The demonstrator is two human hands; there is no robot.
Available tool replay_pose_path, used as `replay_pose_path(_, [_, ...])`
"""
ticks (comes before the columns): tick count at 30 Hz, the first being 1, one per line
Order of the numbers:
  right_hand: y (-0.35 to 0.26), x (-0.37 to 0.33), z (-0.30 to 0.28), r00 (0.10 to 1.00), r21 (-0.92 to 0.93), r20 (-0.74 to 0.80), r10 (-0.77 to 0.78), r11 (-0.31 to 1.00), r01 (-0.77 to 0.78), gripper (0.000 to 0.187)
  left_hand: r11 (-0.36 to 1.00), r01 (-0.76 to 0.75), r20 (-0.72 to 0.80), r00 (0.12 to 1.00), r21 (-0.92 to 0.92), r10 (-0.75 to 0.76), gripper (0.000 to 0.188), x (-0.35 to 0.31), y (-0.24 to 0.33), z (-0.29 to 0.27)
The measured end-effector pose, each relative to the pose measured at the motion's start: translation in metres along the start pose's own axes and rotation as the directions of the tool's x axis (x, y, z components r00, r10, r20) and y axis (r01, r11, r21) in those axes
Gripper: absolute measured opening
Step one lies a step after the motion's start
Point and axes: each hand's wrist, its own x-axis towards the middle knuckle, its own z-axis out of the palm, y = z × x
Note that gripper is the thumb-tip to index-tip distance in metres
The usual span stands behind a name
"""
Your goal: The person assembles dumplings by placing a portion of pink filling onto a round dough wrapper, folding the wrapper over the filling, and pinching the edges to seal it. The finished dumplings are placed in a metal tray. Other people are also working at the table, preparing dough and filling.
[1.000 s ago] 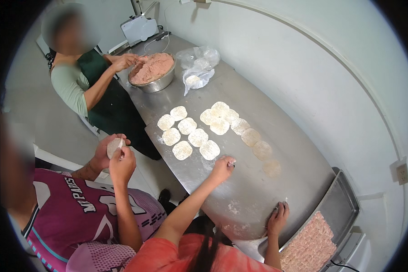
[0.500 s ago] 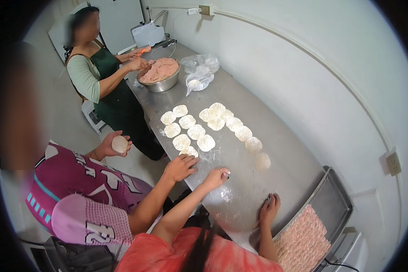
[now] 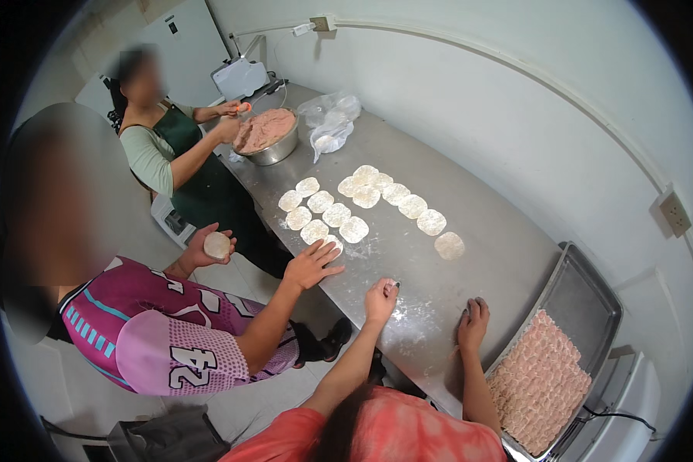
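Note:
My left hand (image 3: pixel 380 301) rests closed on the floured steel table (image 3: pixel 470 189); a small dark spot shows at its fingertips, and I cannot make out whether it holds anything. Further right lies my right hand (image 3: pixel 473 322), fingers stretched out on the metal, near a tray of filled pieces. Round floured dough wrappers (image 3: pixel 353 229) lie in a cluster beyond my left hand. A second line of wrappers (image 3: pixel 413 205) runs to its right, ending in a lone wrapper (image 3: pixel 450 246) between and beyond my hands.
A co-worker's hand (image 3: pixel 309 266) touches the nearest clustered wrapper; their other hand holds round wrappers (image 3: pixel 216 246). At the far end another person works over a steel bowl (image 3: pixel 276 152) of pink filling, beside plastic bags (image 3: pixel 333 123). A metal tray (image 3: pixel 593 289) stands right, with rows of pink-topped pieces (image 3: pixel 543 385).
My view has shifted, so the table sits differently in the picture. The co-worker's fingers have spread beside the nearest wrapper. My left hand stays closed.

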Motion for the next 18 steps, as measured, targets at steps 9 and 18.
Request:
replay_pose_path(9, [0.007,-0.002,0.000,0.999,-0.032,0.043,-0.003,0.999,0.005,0.040,0.990,-0.129,0.173,0.975,-0.058,0.137,0.017,-0.005,-0.013,-0.011])
replay_pose_path(18, [0.000,0.000,0.003,0.998,-0.043,0.021,-0.058,0.997,0.059,0.032,0.981,-0.181,0.327,0.933,0.068,0.150,0.027,0.000,-0.005,-0.026])
